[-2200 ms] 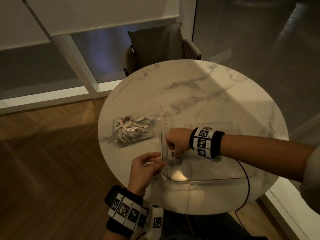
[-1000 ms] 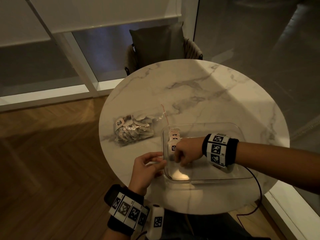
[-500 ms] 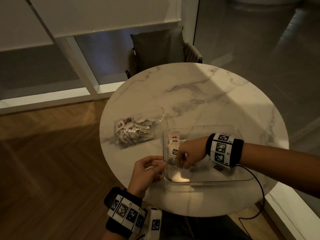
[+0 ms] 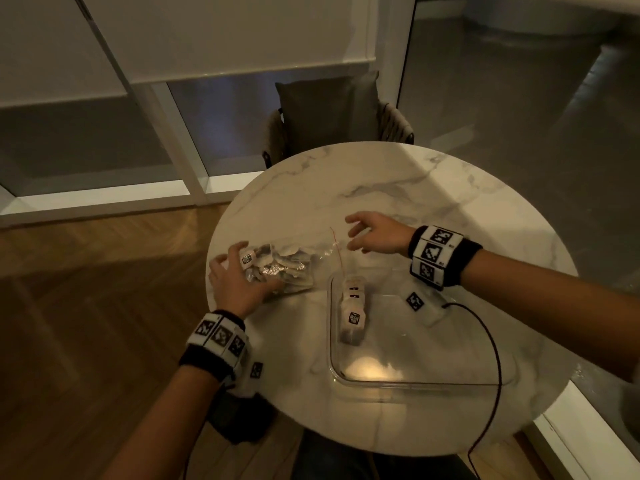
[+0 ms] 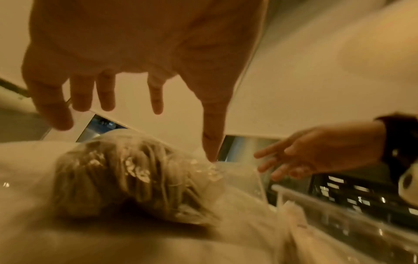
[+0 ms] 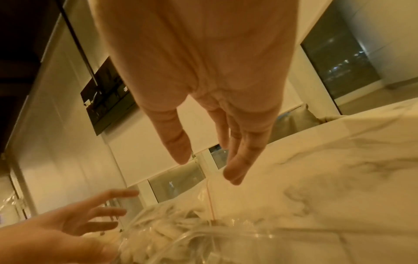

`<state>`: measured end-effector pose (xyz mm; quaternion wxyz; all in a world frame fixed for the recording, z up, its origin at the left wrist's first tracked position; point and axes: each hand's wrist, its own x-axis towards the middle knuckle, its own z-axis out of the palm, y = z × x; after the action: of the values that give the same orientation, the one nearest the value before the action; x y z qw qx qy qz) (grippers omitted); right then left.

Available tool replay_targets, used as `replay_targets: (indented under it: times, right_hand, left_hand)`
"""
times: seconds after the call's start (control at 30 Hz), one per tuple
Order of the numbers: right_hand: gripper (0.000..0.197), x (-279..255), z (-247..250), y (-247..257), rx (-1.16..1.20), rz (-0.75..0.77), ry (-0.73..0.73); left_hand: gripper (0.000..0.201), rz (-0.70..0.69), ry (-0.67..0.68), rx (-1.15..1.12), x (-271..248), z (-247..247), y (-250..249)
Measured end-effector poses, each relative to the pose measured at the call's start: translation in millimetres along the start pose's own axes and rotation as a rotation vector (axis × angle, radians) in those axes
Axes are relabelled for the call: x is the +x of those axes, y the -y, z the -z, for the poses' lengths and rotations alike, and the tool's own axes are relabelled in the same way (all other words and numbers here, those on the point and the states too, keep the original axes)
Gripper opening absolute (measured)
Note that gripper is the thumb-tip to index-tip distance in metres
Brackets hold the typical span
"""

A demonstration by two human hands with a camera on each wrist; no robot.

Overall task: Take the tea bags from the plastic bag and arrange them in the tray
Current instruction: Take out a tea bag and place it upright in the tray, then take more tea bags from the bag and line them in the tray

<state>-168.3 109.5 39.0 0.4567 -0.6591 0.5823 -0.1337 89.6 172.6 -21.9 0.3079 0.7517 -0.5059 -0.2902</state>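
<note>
A clear plastic bag (image 4: 287,268) of tea bags lies on the round marble table (image 4: 433,202), its red zip strip (image 4: 337,247) facing right. My left hand (image 4: 242,271) spreads over the bag's left end with fingers straight; in the left wrist view the left hand (image 5: 156,128) hovers over the bag (image 5: 135,178), thumb tip touching the plastic. My right hand (image 4: 353,233) hangs open and empty just beyond the bag's mouth, fingers spread. The clear tray (image 4: 330,341) holds a short row of tea bags (image 4: 353,306) along its left wall.
A cushioned chair (image 4: 329,112) stands behind the table by the window. A black cable (image 4: 491,341) trails from my right wrist across the tray's right part. The table edge runs close to the bag's left end, with wood floor (image 4: 86,323) below.
My right hand has left the tray, where a tea bag now lies in the row, and moved up-left to the bag's mouth. My left hand moved from the tray's left edge onto the bag.
</note>
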Motion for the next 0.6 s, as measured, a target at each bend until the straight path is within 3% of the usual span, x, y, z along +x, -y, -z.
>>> replay_targets:
  times: [0.1, 0.23, 0.3, 0.37, 0.5, 0.6]
  right_hand:
    - [0.070, 19.0, -4.5, 12.5, -0.120, -0.095, 0.040]
    - [0.020, 28.2, -10.8, 30.9, -0.392, -0.205, 0.157]
    - [0.018, 29.2, -15.5, 35.0, -0.486, -0.181, 0.189]
    - [0.018, 34.7, -18.4, 32.4, -0.427, -0.101, 0.204]
    - [0.061, 34.6, -18.7, 33.0, -0.154, 0.198, 0.212]
    - [0.074, 38.2, -17.8, 29.9, -0.159, 0.450, 0.185]
  left_hand:
    - [0.126, -0.005, 0.182, 0.155, 14.0, -2.4, -1.7]
    - [0.134, 0.066, 0.257, 0.271, 28.0, -13.0, -5.4]
    - [0.134, 0.063, 0.262, 0.327, 33.6, -19.7, -5.4]
    - [0.124, 0.039, 0.258, 0.362, 39.0, -24.8, -4.1]
    - [0.074, 0.008, 0.150, 0.254, 49.1, -25.9, 0.1]
    - [0.056, -0.001, 0.057, 0.068, 53.6, -20.0, 6.2]
